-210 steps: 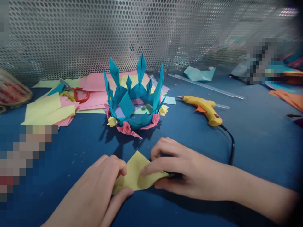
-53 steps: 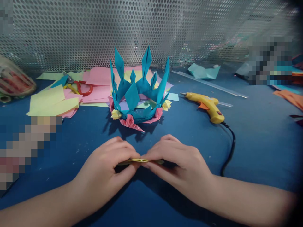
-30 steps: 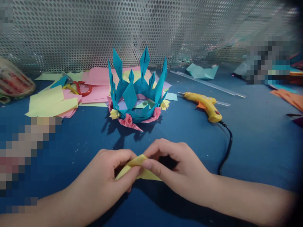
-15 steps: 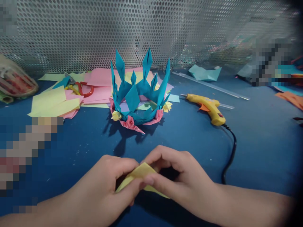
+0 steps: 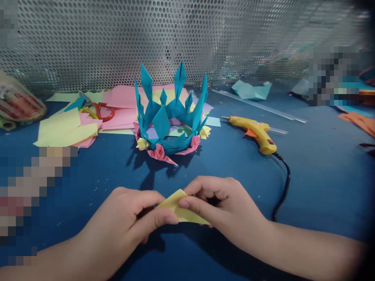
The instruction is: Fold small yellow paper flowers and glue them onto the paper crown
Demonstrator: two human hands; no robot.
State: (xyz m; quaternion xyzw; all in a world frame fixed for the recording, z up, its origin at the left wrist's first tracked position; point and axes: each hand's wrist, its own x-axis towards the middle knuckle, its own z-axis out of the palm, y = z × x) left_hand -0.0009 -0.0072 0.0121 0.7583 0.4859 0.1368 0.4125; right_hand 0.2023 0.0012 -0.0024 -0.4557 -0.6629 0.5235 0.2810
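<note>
Yellow paper (image 5: 187, 216), pinched in both hands (image 5: 124, 216) (image 5: 230, 208)

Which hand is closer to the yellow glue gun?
Right. The right hand is in front of the glue gun and to its left, pinching the yellow paper; the left hand, also on the paper, is farther left.

On my head feed, I see the left hand (image 5: 115, 218) and right hand (image 5: 227, 208) pinching a yellow paper (image 5: 186, 216) in front of the blue paper crown (image 5: 161, 121). Pink paper flowers (image 5: 159, 152) and yellow paper flowers (image 5: 142, 144) sit along the crown's base. Right of the crown I have a yellow glue gun (image 5: 249, 124) with its black cable (image 5: 288, 179); left of it, loose pastel sheets (image 5: 123, 96) and a red-handled tool (image 5: 104, 117). Behind the crown stands a perforated metal screen (image 5: 102, 43).
</note>
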